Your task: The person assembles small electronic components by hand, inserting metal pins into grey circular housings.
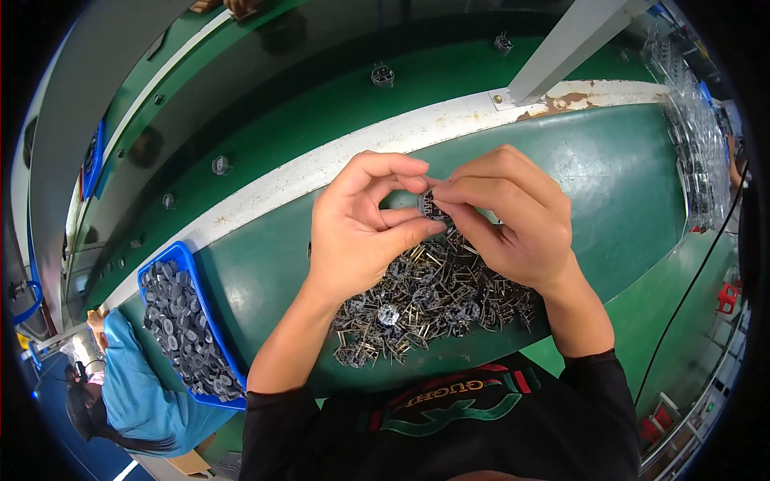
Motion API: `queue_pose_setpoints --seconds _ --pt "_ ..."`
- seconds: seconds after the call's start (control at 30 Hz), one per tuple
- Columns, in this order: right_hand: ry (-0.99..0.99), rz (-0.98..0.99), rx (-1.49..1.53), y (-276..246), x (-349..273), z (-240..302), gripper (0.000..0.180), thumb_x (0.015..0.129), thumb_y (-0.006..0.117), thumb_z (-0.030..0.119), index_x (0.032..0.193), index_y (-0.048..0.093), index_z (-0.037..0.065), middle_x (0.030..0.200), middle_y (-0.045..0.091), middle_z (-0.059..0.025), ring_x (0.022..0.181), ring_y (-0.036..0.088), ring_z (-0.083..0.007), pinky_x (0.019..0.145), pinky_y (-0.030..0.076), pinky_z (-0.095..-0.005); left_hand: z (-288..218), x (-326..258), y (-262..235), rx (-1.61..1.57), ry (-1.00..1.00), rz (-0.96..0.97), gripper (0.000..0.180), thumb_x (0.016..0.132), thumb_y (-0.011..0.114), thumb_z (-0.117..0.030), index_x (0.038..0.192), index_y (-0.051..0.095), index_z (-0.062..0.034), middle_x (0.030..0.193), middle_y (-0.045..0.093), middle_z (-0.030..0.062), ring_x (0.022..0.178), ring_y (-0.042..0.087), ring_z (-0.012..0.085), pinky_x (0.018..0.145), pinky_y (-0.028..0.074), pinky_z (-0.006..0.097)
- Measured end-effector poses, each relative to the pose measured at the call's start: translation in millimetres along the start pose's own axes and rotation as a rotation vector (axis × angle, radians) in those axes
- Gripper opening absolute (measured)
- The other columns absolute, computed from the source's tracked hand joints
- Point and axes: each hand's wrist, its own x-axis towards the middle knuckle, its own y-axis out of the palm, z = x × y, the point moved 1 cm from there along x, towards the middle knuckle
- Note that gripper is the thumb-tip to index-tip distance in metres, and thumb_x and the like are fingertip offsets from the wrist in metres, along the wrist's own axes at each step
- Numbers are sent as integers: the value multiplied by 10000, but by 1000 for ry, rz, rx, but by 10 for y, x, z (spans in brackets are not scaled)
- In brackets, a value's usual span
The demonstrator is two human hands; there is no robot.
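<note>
In front of my chest, both hands meet over a small round dark part (431,207) with pale markings. My left hand (353,224) grips its left side, the thumb below and the curled fingers above. My right hand (513,212) closes on it from the right, thumb and fingertips pinched at its upper edge; those fingers cover some of it. Below my hands lies a loose pile of small dark parts with brass-coloured metal pins (433,301). One clear, shiny round piece (388,314) rests on the pile.
A blue tray (199,293) full of grey round caps (178,321) stands left on the green table (609,168). Beyond a white rail (321,156), a green belt carries spaced parts (382,75). A metal post (569,52) rises there. Clear plastic trays (694,144) stack right. A blue-clad person (144,393) sits left.
</note>
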Motion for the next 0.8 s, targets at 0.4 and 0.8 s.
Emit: queue_pose_setpoints --seconds 0.4,0.8 --pt "74 -5 -56 78 -73 -30 244 730 742 -71 957 719 17 855 614 -64 688 619 -209 568 497 -328 5 30 8 -88 5 -72 420 772 696 191 1145 580 36 1127 574 109 1093 596 170 881 612 300" --pt "642 672 -144 -109 -29 -187 258 771 779 143 972 693 5 895 673 -151 815 670 -350 737 524 -428 41 648 -1072 939 117 -538 110 800 699 13 909 688 20 932 696 99 857 693 193 805 531 304"
